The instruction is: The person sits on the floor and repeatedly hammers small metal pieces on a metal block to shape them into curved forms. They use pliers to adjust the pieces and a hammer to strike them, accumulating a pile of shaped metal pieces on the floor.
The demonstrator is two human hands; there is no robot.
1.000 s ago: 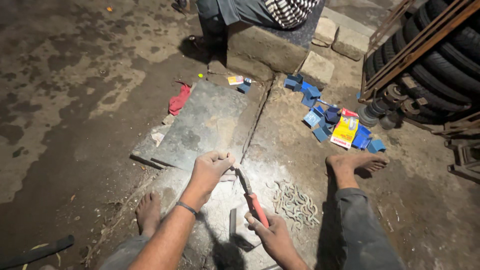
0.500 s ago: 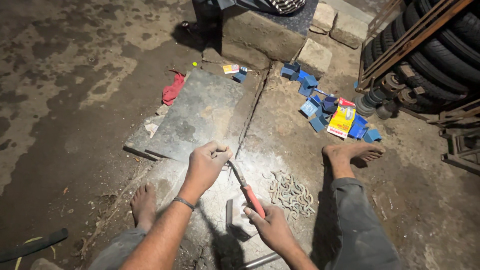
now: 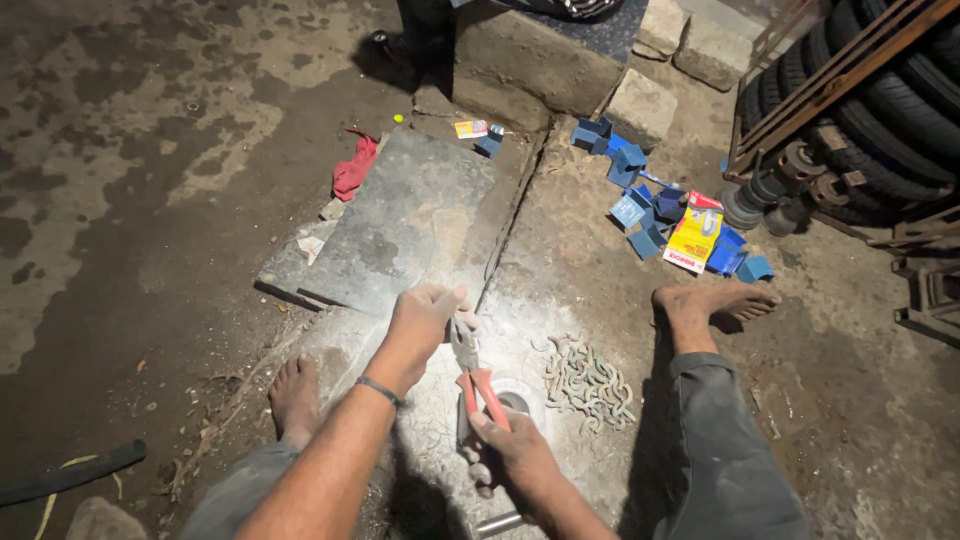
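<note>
Two hands (image 3: 470, 390) grip one pair of red-handled pliers (image 3: 473, 375).

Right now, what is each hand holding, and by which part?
Right hand grips red-handled pliers by the handles. Left hand pinches something small at the pliers' nose; what it is cannot be told.

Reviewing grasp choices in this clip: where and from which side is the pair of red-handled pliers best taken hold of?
By the two red handles, from the near end. The pliers lie lengthwise away from the person, handles toward the body, metal head pointing away at the left hand. The right hand already wraps the handle ends from below in the frame. The head end is crowded by the left hand's fingers, so likely a poorer grip.
</note>
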